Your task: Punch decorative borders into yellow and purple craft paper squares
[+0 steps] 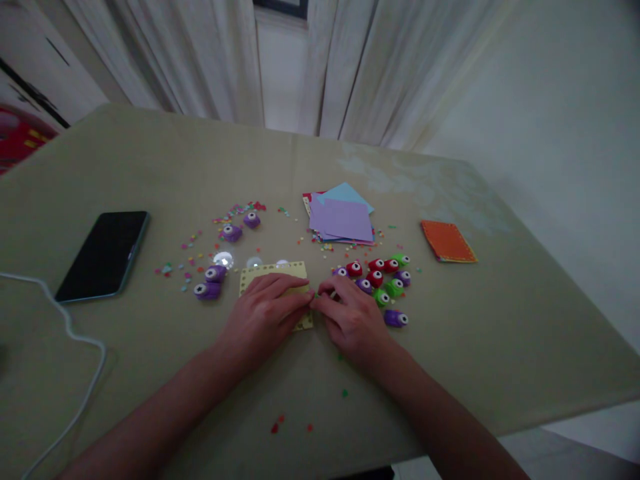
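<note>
My left hand (pixel 265 313) lies flat, fingers together, on a pale yellow sheet of paper (pixel 273 272) with punched edges, pressing it to the table. My right hand (pixel 350 317) meets it at the sheet's right edge, fingertips pinched on something small I cannot make out. Just right of that hand sits a cluster of small red, green and purple craft punches (pixel 383 277). Several purple punches (pixel 210 281) lie to the left of the sheet.
A stack of coloured paper (pixel 343 217) lies behind the hands, an orange pad (pixel 447 241) at the right. A black phone (pixel 105 253) and white cable (pixel 75 333) are at the left. Confetti bits (pixel 200 250) are scattered on the beige table (pixel 500 320).
</note>
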### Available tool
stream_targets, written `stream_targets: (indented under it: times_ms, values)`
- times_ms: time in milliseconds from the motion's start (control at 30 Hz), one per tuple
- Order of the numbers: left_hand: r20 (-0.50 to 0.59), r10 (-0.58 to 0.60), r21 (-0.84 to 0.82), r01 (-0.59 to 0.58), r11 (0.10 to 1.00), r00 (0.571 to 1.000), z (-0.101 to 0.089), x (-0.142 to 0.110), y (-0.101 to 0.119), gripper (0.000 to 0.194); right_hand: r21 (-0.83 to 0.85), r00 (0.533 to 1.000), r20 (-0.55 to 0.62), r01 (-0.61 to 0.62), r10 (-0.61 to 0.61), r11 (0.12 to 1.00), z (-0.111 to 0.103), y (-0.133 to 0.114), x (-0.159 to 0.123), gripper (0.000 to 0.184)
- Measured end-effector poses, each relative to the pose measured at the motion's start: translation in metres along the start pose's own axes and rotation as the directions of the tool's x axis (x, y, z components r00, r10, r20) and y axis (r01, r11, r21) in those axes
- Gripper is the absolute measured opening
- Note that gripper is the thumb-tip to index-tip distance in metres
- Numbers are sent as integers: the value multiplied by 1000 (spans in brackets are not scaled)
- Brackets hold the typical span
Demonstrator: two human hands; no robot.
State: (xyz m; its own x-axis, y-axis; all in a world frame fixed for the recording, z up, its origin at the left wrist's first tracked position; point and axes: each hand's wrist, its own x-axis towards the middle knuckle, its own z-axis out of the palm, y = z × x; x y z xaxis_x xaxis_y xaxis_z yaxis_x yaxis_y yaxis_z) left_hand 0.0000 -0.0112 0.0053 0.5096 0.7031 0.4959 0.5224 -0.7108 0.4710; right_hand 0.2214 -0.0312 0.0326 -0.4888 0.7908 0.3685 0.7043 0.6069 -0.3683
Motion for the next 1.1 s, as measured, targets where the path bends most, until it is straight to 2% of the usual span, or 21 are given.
stream_targets:
  times_ms: [100,267,367,467,567,733,833,900,967,1033,1100]
  values:
    - [15,9,68,-10,998,1000,-5,0,3,22,87,1000,-23,-8,10,996,0,2,-2,25]
    - [136,-28,181,3,984,990,-13,-3,6,51,140,995,-98,23,-9,990,-1,4,-1,28]
    - [177,-53,180,20,983,983,-12,-6,4,47,116,995,-66,80,-73,990,-1,4,1,32]
    - [201,-64,163,31,986,978,-11,-7,2,42,21,993,-23,114,-114,993,0,5,1,22]
    - [214,-68,170,31,985,974,-10,-8,1,44,-84,998,-44,39,-43,996,-2,8,0,13]
    - [217,-63,176,24,984,974,-7,-8,1,49,-201,994,-69,-96,84,975,-7,20,0,10]
    - [176,-56,215,17,976,983,-9,-7,2,51,-216,993,-80,-102,87,971,-7,24,-1,9]
    - [111,-96,321,56,946,989,-18,-5,3,48,-209,993,-81,-103,88,973,-6,24,-1,8]
    - [6,-190,473,165,865,982,-33,-3,5,42,-191,992,-79,-108,94,976,-5,22,-1,7]
    - [-73,-289,589,275,760,955,-48,-3,5,41,-162,992,-78,-106,95,981,-4,19,-1,6]
    - [-104,-350,658,329,678,931,-58,-6,3,39,-135,992,-85,-100,89,986,-3,16,-1,6]
